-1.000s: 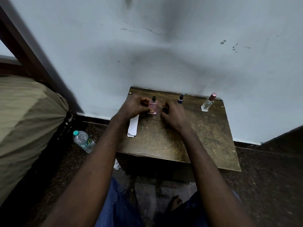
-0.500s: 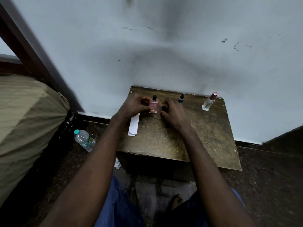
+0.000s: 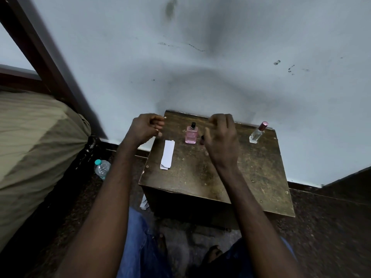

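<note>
A small pink perfume bottle (image 3: pixel 191 135) with a black spray top stands upright at the back middle of the worn wooden table (image 3: pixel 192 177). Nothing touches it. My left hand (image 3: pixel 147 127) hovers to its left over the table's back left corner, fingers curled into the palm with nothing visible in them. On the bottle's other side my right hand (image 3: pixel 220 137) is raised above the table, its fingers hanging loosely curled and slightly blurred. A small dark cap (image 3: pixel 202 139) sits on the table just left of my right hand.
A clear bottle with a pink cap (image 3: pixel 257 133) stands at the back right. White paper strips (image 3: pixel 167 154) lie near the left edge. The wall runs right behind the table. A water bottle (image 3: pixel 102 169) lies on the floor beside a bed (image 3: pixel 36 141).
Both hands have let go of the pink bottle and moved apart and upward, the left one to the left, the right one to the right. The right hand now hides the blue bottle.
</note>
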